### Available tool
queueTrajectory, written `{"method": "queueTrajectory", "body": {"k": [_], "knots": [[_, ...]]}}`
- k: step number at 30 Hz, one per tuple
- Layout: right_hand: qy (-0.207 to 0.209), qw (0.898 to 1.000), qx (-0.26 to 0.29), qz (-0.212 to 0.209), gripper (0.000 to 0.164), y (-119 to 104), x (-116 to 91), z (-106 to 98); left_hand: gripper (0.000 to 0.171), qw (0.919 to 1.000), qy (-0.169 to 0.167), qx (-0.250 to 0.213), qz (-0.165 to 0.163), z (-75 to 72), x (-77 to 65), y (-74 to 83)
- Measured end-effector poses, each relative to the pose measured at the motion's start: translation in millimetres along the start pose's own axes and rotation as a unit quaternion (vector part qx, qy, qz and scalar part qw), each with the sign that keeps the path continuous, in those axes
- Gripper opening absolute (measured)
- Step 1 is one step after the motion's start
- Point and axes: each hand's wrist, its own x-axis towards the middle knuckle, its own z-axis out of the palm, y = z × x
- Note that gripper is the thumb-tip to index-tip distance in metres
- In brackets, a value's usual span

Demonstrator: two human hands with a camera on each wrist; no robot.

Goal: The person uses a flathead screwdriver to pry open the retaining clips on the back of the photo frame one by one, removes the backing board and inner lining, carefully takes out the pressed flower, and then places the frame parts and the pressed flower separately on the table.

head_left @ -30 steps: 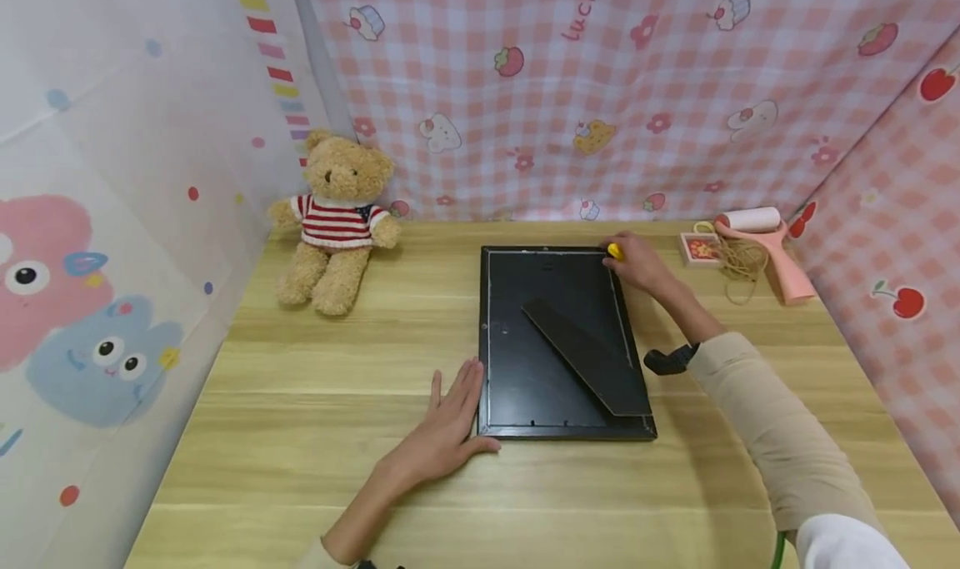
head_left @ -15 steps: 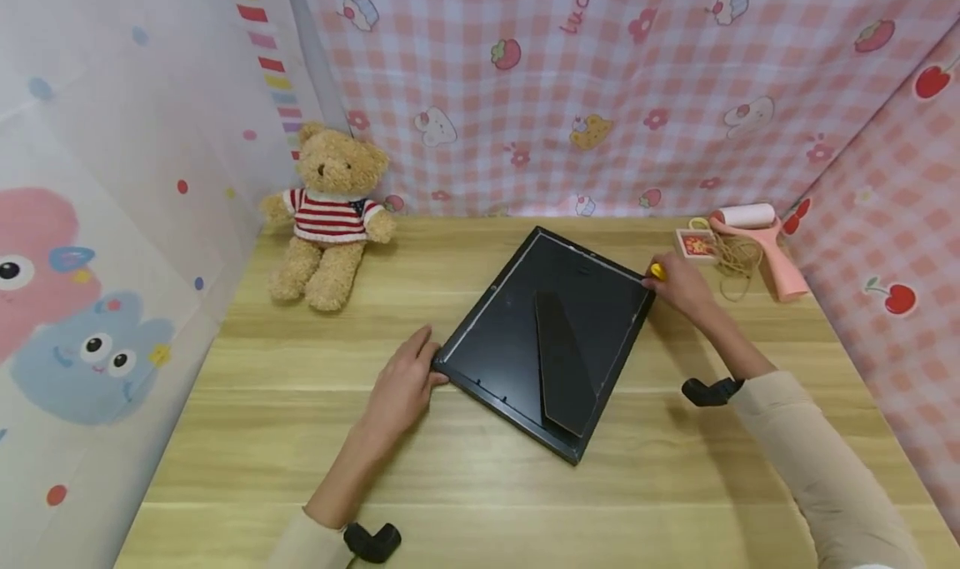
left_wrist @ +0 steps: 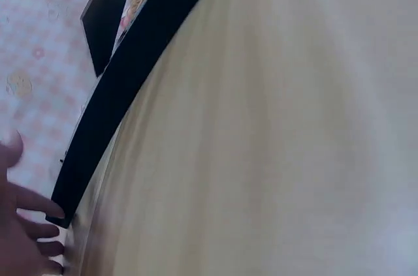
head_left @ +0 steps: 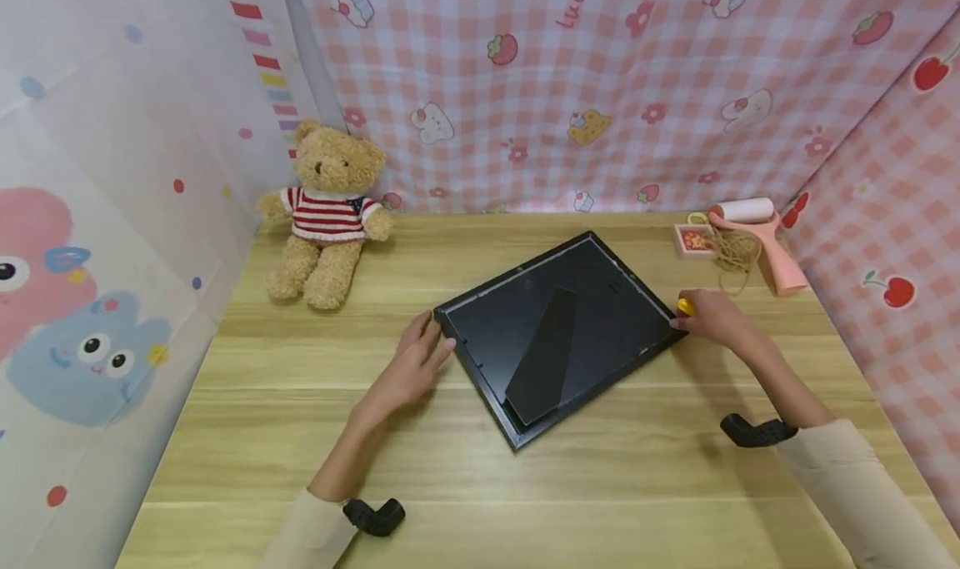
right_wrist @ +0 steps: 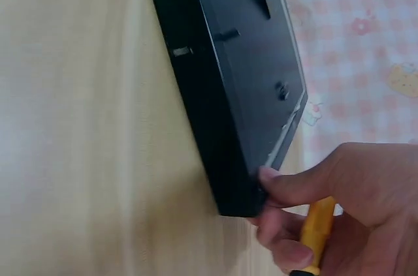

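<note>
Black picture frame (head_left: 611,323), back face up, at the centre of the head view, turned aslant on the wood-grain surface (head_left: 600,494); its stand (head_left: 542,356) runs down across the middle. Head view alone cannot settle whether that stand lies flat. Left wrist view, low along the frame's side, shows the stand rising off the back, upper left, with a patch of reds and yellows in the gap beside it; cannot tell what that patch is.

Left hand (head_left: 411,369): fingers loosely extended, thumb apart, fingertips at the frame's left corner. Left wrist view puts one fingertip against the frame's end; how firm the contact is, cannot tell.

Right hand (head_left: 712,315): clamped on the frame's right corner. Right wrist view gives the detail: thumb over the edge, fingers below, and a yellow handle (right_wrist: 318,227) with a dark end tucked in the hand. Head view shows only a yellow bit of it.

Head view only: teddy bear (head_left: 330,211) in a striped jumper, upper left; small box (head_left: 693,240), twine (head_left: 737,252) and pink handle (head_left: 783,261) with white roll (head_left: 745,210), upper right.
</note>
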Motion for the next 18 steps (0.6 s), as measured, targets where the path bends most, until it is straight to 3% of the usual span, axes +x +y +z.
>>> {"method": "queueTrajectory", "body": {"k": [3,5,8,12,15,18], "knots": [[-0.054,0.998,-0.002,0.039,0.027,-19,-21,-3,0.118,0.9981,-0.050,-0.037,-0.005,-0.4,16.5,-14.8],[-0.066,0.996,-0.006,0.052,0.029,-27,-33,-3,0.129,0.9954,-0.076,-0.055,-0.020,-0.6,31.5,-23.0],[-0.074,0.995,-0.002,0.062,0.029,-34,-48,1,0.120,0.9919,-0.102,-0.066,-0.039,-6.9,48.4,-19.9],[-0.083,0.994,0.022,0.063,0.030,-43,-63,9,0.100,0.9902,-0.124,-0.039,-0.050,-18.0,60.3,-0.2],[-0.088,0.994,0.033,0.063,0.033,-48,-74,15,0.106,0.9901,-0.130,-0.028,-0.044,-19.0,67.0,3.3],[-0.090,0.993,0.041,0.062,0.034,-46,-84,22,0.116,0.9902,-0.132,-0.031,-0.032,-13.4,78.2,-8.0]]}}
